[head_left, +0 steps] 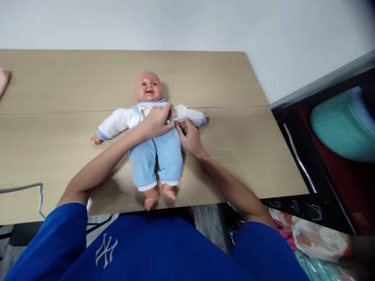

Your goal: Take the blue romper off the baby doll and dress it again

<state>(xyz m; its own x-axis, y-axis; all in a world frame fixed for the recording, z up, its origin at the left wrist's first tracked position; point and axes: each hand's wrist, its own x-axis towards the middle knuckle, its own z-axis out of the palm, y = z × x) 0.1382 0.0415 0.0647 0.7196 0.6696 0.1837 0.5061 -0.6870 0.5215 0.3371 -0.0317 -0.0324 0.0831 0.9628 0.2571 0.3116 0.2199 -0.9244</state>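
A baby doll [149, 88] lies on its back on the wooden table, its head away from me and its arms spread. It wears white sleeves and a light blue outfit [170, 156] with blue cuffs. My left hand [158, 121] rests across the doll's chest, fingers curled on the fabric at its side. Close beside it, my right hand [189, 134] pinches the outfit's edge near the waist, below the doll's outstretched arm. The fingertips of both hands nearly meet there. The small bit of cloth between them is mostly hidden.
The table [228, 164] has a seam running across it and meets a white wall [187, 23] behind. A pink item [3, 81] lies at the far left edge. At right stands a dark shelf with a teal object [342, 125]; plastic-wrapped things [319, 238] sit below.
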